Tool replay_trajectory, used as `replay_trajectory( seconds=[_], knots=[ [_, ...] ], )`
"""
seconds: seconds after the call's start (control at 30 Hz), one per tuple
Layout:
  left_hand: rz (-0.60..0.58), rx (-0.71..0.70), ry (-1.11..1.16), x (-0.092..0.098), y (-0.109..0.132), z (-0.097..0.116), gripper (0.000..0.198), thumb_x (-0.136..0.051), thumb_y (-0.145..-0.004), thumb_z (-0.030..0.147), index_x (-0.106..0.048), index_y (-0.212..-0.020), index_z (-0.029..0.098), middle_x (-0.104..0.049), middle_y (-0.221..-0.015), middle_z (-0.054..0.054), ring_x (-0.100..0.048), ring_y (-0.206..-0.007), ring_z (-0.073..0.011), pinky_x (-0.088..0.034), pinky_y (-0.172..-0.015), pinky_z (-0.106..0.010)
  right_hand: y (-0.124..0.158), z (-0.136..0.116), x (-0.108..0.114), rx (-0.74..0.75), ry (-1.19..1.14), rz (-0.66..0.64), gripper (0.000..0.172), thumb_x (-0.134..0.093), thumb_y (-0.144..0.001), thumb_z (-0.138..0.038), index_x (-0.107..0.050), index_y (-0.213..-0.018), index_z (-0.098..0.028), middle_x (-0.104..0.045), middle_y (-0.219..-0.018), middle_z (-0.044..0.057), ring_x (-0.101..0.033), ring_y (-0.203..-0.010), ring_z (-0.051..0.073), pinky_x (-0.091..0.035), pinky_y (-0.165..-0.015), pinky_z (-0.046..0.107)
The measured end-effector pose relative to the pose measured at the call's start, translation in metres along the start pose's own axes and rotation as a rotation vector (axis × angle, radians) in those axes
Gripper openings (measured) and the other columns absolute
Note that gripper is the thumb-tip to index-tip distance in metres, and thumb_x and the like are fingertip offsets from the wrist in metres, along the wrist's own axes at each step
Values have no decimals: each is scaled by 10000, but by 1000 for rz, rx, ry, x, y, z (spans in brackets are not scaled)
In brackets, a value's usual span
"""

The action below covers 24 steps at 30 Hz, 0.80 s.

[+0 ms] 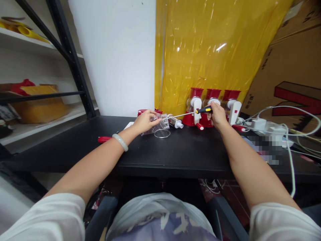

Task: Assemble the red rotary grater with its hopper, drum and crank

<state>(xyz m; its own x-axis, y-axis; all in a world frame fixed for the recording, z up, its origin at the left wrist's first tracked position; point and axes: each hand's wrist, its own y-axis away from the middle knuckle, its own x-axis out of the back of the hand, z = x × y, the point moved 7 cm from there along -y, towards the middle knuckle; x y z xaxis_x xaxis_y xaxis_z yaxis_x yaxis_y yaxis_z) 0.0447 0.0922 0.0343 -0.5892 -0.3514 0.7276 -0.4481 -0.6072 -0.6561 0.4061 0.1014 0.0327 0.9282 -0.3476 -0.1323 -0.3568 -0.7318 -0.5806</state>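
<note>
My right hand [217, 114] is closed round the black and yellow handle of a screwdriver [203, 110]. The long metal shaft points left, and its tip reaches a clear plastic part [163, 123] on the table. My left hand [147, 121] has its fingers closed on that clear part near the tip. A clear ring-shaped rim [162, 134] shows just below the fingers. Right beside it lies a metal grater drum [175, 123] with a white end. Behind my left hand is a red piece [142, 112], partly hidden.
Several red and white rotary graters [196, 107] stand at the back right. White cables and a charger [258, 124] lie at the right of the black table [175, 152]. A red handle [104, 139] lies by my left forearm. Shelves [37, 124] rise at the left, a cardboard box [288, 63] at the right.
</note>
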Motion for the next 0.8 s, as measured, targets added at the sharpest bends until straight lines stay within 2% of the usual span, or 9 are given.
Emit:
replay_trajectory(
  seconds=[0.07, 0.13, 0.23, 0.4, 0.47, 0.53, 0.67, 0.8],
  knots=[
    [-5, 2, -3, 0, 0, 0, 344, -564, -828, 518, -692, -814, 200, -630, -1142, -82, -594, -1057, -230, -466, -951, -396, 0, 2, 0, -30, -49, -16, 413, -463, -786, -605, -579, -738, -212, -459, -425, -40, -416, -314, 112, -342, -313, 251],
    [-7, 2, -6, 0, 0, 0, 356, -557, -830, 527, -692, -817, 197, -628, -1146, -84, -595, -1056, -229, -469, -947, -395, 0, 5, -2, -101, -113, -43, 398, -437, -785, -589, -580, -797, -218, -546, -530, -19, -512, -382, 133, -390, -343, 261],
    [-1, 0, -6, 1, 0, 1, 362, -556, -831, 528, -691, -814, 193, -630, -1143, -87, -594, -1060, -228, -467, -949, -391, 2, 4, -5, -132, -124, -59, 314, -522, -746, -529, -556, -870, -242, -587, -635, -25, -576, -455, 142, -419, -373, 256],
    [0, 5, -1, 0, 0, 0, 355, -566, -826, 525, -688, -801, 193, -628, -1147, -88, -594, -1056, -230, -470, -946, -394, 3, 0, -4, -60, -14, -37, 355, -593, -731, -586, -518, -804, -246, -483, -476, -57, -468, -370, 120, -390, -354, 257],
    [2, 7, 2, 0, 1, 0, 355, -564, -827, 525, -684, -790, 193, -628, -1145, -89, -593, -1057, -231, -470, -946, -398, 3, -1, -1, -28, 49, -8, 378, -583, -734, -613, -506, -746, -243, -435, -416, -64, -394, -322, 107, -332, -320, 248],
    [7, 6, 6, 0, 1, 0, 356, -565, -826, 528, -683, -786, 194, -626, -1148, -88, -590, -1062, -232, -467, -951, -402, 4, -2, 1, -35, 66, 9, 384, -525, -757, -622, -522, -735, -239, -429, -398, -56, -381, -307, 112, -313, -310, 251],
    [1, 12, 12, 1, 1, 1, 347, -570, -823, 523, -687, -792, 198, -625, -1149, -84, -589, -1067, -232, -464, -958, -403, 5, -2, -3, -95, -97, -47, 388, -383, -773, -576, -563, -789, -233, -563, -541, -5, -544, -413, 155, -411, -370, 281],
    [-3, 10, 8, 2, 1, 3, 348, -569, -824, 516, -689, -790, 191, -630, -1141, -88, -598, -1050, -232, -469, -954, -400, 5, -3, -5, -107, -155, -41, 281, -451, -729, -458, -578, -813, -222, -615, -637, 11, -601, -474, 164, -438, -399, 278]
  ],
)
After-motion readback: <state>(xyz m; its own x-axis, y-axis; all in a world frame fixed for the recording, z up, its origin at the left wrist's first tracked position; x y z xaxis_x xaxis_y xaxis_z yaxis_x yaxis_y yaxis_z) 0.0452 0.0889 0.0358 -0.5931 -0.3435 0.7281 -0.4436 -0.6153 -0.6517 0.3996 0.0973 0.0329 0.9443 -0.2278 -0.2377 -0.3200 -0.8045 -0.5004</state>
